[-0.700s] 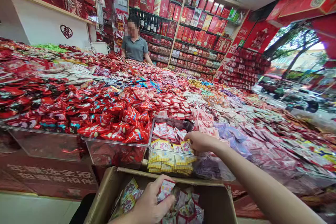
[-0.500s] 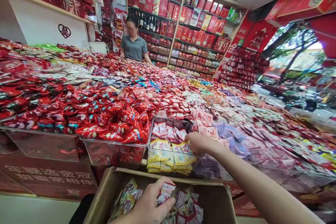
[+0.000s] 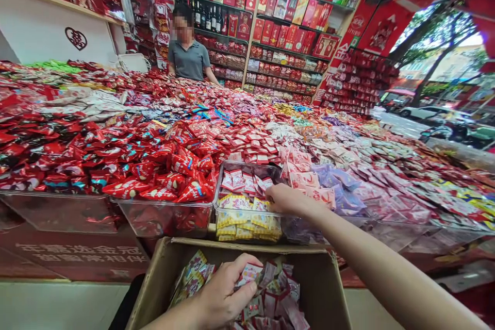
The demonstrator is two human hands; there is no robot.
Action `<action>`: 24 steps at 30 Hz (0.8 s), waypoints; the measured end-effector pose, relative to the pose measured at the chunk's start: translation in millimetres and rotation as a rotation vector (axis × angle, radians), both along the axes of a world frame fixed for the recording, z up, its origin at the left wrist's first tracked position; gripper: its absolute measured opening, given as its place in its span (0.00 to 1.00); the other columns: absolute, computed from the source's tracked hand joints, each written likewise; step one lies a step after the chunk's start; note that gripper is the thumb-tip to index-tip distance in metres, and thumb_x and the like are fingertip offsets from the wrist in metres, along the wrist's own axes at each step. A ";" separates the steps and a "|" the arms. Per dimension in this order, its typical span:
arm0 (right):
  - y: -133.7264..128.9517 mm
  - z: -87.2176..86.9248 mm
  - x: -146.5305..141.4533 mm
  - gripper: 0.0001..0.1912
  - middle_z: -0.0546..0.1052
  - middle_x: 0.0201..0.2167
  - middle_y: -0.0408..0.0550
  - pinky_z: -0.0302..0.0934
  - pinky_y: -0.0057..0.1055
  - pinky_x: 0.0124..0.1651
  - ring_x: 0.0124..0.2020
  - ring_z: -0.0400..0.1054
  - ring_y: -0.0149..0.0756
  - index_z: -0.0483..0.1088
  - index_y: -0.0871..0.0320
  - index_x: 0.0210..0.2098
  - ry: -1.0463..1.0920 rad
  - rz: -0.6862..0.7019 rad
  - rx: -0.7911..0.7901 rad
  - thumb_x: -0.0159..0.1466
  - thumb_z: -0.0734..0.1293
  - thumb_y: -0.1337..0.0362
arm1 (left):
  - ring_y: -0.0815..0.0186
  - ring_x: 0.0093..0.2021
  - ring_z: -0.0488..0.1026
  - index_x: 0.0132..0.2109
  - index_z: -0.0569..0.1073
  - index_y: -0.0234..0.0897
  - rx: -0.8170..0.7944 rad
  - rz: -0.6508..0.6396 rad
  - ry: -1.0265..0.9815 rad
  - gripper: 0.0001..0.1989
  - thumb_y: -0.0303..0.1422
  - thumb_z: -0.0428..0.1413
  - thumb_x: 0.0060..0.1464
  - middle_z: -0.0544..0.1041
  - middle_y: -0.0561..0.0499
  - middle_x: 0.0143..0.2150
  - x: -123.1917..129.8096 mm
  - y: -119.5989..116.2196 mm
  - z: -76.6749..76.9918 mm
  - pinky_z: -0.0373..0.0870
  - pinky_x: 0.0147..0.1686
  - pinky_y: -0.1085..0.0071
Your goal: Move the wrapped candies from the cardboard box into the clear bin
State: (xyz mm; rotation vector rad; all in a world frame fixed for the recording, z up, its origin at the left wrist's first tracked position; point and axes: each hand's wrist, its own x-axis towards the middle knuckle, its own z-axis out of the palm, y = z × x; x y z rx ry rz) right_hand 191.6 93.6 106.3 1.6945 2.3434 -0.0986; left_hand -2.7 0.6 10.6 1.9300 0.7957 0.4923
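Inside an open cardboard box (image 3: 160,273), my left hand (image 3: 228,291) is closed around small white-and-pink candy packets (image 3: 247,274). More loose wrapped candies (image 3: 276,294) lie under and beside it. Ahead of the box stands a clear plastic bin (image 3: 215,206), with red-and-white packets (image 3: 242,183) at its back and yellow-and-white packets (image 3: 247,228) in front. My right hand (image 3: 286,198) reaches over the bin's right side, its fingers curled down by the packets. Its fingertips are partly hidden, and what they hold does not show.
Red candy bags (image 3: 170,178) fill the bin to the left. Pink packets (image 3: 305,178) and purple packets (image 3: 340,188) are heaped to the right. A person (image 3: 188,56) stands behind the wide candy display. Shelves with red boxes (image 3: 286,33) line the back wall.
The view has shifted slightly. My right hand stays at the bin's right side, a little lower over the packets. My left hand still grips the candy packets in the box.
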 end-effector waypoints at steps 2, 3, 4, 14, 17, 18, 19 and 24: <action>0.9 -2.2 0.3 0.12 0.75 0.33 0.54 0.55 0.24 0.27 0.33 0.68 0.39 0.70 0.62 0.34 0.020 -0.018 0.032 0.50 0.64 0.66 | 0.71 0.27 0.62 0.44 0.64 0.40 0.031 -0.006 0.026 0.11 0.33 0.46 0.53 0.67 0.57 0.26 1.3 0.6 0.2 0.58 0.29 0.77; 1.7 -3.5 0.4 0.12 0.75 0.34 0.54 0.56 0.24 0.28 0.34 0.68 0.39 0.70 0.62 0.35 0.025 -0.027 0.046 0.50 0.64 0.66 | 0.71 0.27 0.62 0.44 0.64 0.39 0.038 -0.010 0.034 0.10 0.33 0.46 0.53 0.67 0.57 0.26 2.3 1.1 -0.1 0.58 0.29 0.77; 2.6 -4.7 0.4 0.13 0.74 0.35 0.55 0.56 0.25 0.30 0.36 0.68 0.40 0.70 0.63 0.35 0.027 -0.033 0.057 0.50 0.64 0.66 | 0.71 0.26 0.62 0.44 0.63 0.39 0.040 -0.016 0.041 0.11 0.34 0.45 0.53 0.66 0.58 0.25 3.3 1.6 -0.6 0.58 0.28 0.77; 8.1 -6.1 0.3 0.10 0.76 0.32 0.56 0.58 0.24 0.30 0.33 0.69 0.39 0.73 0.64 0.32 0.045 -0.012 0.000 0.50 0.64 0.69 | 0.68 0.31 0.66 0.45 0.65 0.42 0.111 -0.005 0.169 0.12 0.36 0.45 0.53 0.70 0.55 0.29 5.6 4.0 -3.7 0.59 0.34 0.74; 11.1 -9.6 1.8 0.11 0.76 0.31 0.55 0.58 0.24 0.29 0.32 0.70 0.39 0.73 0.64 0.32 0.053 -0.005 -0.009 0.49 0.64 0.70 | 0.68 0.32 0.66 0.45 0.65 0.42 0.110 -0.019 0.178 0.12 0.36 0.45 0.53 0.71 0.55 0.30 5.8 4.2 -2.3 0.59 0.35 0.74; 12.2 -11.2 2.4 0.11 0.76 0.31 0.56 0.58 0.24 0.29 0.32 0.70 0.39 0.73 0.64 0.32 0.054 -0.005 -0.007 0.49 0.64 0.70 | 0.67 0.33 0.66 0.45 0.65 0.42 0.108 -0.020 0.183 0.12 0.36 0.45 0.53 0.71 0.55 0.31 6.0 4.3 -2.3 0.59 0.36 0.74; 13.3 -13.0 3.1 0.11 0.76 0.31 0.56 0.58 0.24 0.29 0.33 0.69 0.39 0.73 0.64 0.33 0.054 -0.006 -0.003 0.49 0.64 0.70 | 0.67 0.34 0.66 0.45 0.65 0.42 0.106 -0.024 0.189 0.12 0.35 0.45 0.53 0.71 0.54 0.33 6.3 4.5 -2.6 0.59 0.36 0.73; 13.4 -22.8 6.1 0.13 0.75 0.34 0.57 0.58 0.26 0.33 0.35 0.69 0.39 0.72 0.63 0.36 0.066 -0.041 0.058 0.53 0.60 0.74 | 0.66 0.35 0.66 0.45 0.65 0.42 0.121 -0.065 0.203 0.13 0.36 0.45 0.53 0.72 0.53 0.34 6.3 5.0 -10.3 0.60 0.36 0.73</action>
